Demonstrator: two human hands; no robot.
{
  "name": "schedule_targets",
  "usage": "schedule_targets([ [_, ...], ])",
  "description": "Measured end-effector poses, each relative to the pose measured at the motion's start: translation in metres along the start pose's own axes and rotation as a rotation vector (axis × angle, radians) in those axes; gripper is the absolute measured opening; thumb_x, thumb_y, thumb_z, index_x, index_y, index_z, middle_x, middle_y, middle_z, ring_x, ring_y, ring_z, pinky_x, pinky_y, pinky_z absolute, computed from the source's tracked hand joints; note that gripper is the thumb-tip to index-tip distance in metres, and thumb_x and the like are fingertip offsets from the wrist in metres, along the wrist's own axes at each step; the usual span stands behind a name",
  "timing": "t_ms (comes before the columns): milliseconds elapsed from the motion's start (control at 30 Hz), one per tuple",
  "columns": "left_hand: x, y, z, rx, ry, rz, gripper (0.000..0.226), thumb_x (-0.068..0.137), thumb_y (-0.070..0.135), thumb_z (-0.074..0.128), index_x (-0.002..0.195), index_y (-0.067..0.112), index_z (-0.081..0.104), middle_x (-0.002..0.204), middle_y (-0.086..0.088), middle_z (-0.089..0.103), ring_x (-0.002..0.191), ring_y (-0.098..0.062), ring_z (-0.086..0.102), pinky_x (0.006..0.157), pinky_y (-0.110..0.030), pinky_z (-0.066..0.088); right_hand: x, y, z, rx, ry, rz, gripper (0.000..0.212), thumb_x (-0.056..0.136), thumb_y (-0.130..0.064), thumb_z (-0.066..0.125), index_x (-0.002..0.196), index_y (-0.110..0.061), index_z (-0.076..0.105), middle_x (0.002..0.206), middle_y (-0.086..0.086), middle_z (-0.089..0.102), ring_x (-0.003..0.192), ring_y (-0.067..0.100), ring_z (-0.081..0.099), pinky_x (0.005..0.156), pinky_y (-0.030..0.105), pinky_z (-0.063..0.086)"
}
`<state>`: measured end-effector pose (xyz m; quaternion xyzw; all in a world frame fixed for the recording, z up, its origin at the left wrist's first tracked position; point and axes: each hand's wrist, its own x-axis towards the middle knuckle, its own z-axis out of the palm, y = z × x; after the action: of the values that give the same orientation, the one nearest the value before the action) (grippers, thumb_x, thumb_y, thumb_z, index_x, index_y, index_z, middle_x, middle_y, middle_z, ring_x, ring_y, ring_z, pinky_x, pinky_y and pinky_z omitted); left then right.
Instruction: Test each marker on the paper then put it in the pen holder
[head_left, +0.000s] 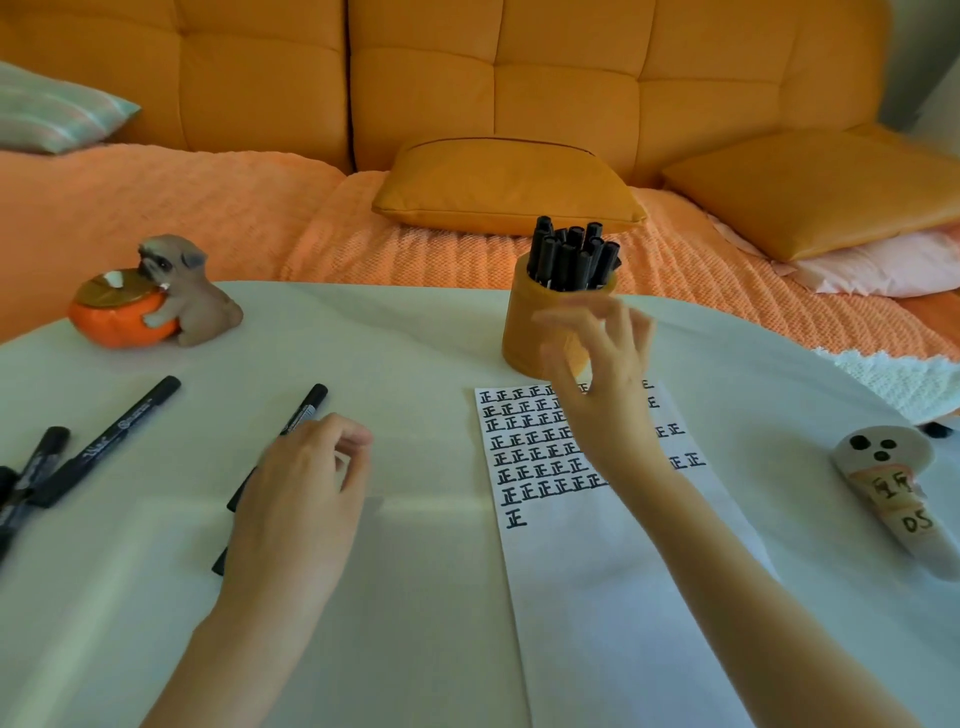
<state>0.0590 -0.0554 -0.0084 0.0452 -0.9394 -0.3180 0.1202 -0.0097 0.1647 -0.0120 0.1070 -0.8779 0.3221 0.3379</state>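
Observation:
An orange pen holder (524, 332) stands at the far middle of the table with several black markers (571, 257) upright in it. In front of it lies the white paper (597, 571), its upper part filled with rows of black test characters. My right hand (605, 384) hovers just in front of the holder, blurred, fingers loosely spread and holding nothing. My left hand (301, 499) hangs over a black marker (306, 408) lying on the table, fingers loosely curled and not around it. A second marker's end (219, 564) shows under the wrist. More black markers (104, 447) lie at the left.
A dog-and-pumpkin figurine (156, 301) sits at the table's far left. A white ghost-faced object with writing (893, 488) lies at the right, with a small black cap-like piece (937, 430) behind it. An orange sofa with cushions (509, 182) runs behind the table.

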Motion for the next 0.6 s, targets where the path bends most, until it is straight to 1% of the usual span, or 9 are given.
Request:
schedule_targets([
  [67, 0.002, -0.006, -0.005, 0.098, 0.008, -0.021, 0.017, 0.087, 0.014, 0.059, 0.103, 0.015, 0.064, 0.102, -0.004, 0.063, 0.096, -0.028, 0.057, 0.081, -0.041, 0.046, -0.026, -0.009, -0.001, 0.052, -0.066, 0.02, 0.02, 0.09, -0.012, 0.055, 0.108, -0.017, 0.064, 0.12, -0.003, 0.051, 0.112, 0.022, 0.034, 0.098, 0.011, 0.022],
  [133, 0.003, -0.012, -0.008, 0.158, -0.003, -0.056, 0.023, 0.085, 0.013, 0.062, 0.108, 0.014, 0.062, 0.107, -0.008, 0.06, 0.098, -0.031, 0.054, 0.083, -0.044, 0.046, -0.048, -0.019, -0.004, 0.113, -0.122, 0.063, 0.022, 0.091, -0.02, 0.052, 0.11, -0.021, 0.064, 0.119, -0.01, 0.05, 0.115, 0.015, 0.034, 0.099, 0.012, 0.024],
  [233, 0.002, -0.017, -0.01, 0.203, -0.054, -0.116, 0.027, 0.085, 0.014, 0.062, 0.112, 0.013, 0.059, 0.109, -0.011, 0.057, 0.1, -0.032, 0.051, 0.081, -0.041, 0.043, -0.072, -0.03, -0.009, 0.199, -0.164, 0.127, 0.025, 0.091, -0.027, 0.048, 0.11, -0.025, 0.065, 0.117, -0.015, 0.054, 0.119, 0.006, 0.033, 0.098, 0.011, 0.026],
  [400, -0.001, -0.02, -0.009, 0.296, -0.105, -0.153, 0.032, 0.086, 0.018, 0.063, 0.117, 0.012, 0.056, 0.111, -0.012, 0.054, 0.1, -0.032, 0.048, 0.076, -0.037, 0.041, -0.088, -0.033, -0.018, 0.243, -0.172, 0.151, 0.024, 0.091, -0.026, 0.047, 0.107, -0.029, 0.064, 0.113, -0.017, 0.058, 0.118, 0.007, 0.038, 0.098, 0.012, 0.029],
  [500, -0.002, -0.021, -0.008, 0.333, -0.112, -0.159, 0.035, 0.088, 0.021, 0.061, 0.121, 0.014, 0.052, 0.113, -0.011, 0.05, 0.101, -0.029, 0.045, 0.071, -0.032, 0.036, -0.089, -0.033, -0.02, 0.267, -0.164, 0.181, 0.023, 0.09, -0.027, 0.048, 0.106, -0.034, 0.063, 0.109, -0.022, 0.058, 0.116, 0.005, 0.04, 0.095, 0.009, 0.031],
  [600, -0.002, -0.021, -0.006, 0.331, -0.106, -0.164, 0.037, 0.087, 0.017, 0.062, 0.122, 0.011, 0.05, 0.114, -0.012, 0.047, 0.102, -0.03, 0.045, 0.074, -0.034, 0.038, -0.089, -0.034, -0.019, 0.285, -0.175, 0.197, 0.022, 0.091, -0.024, 0.049, 0.105, -0.032, 0.063, 0.108, -0.021, 0.059, 0.115, 0.005, 0.04, 0.093, 0.009, 0.032],
])
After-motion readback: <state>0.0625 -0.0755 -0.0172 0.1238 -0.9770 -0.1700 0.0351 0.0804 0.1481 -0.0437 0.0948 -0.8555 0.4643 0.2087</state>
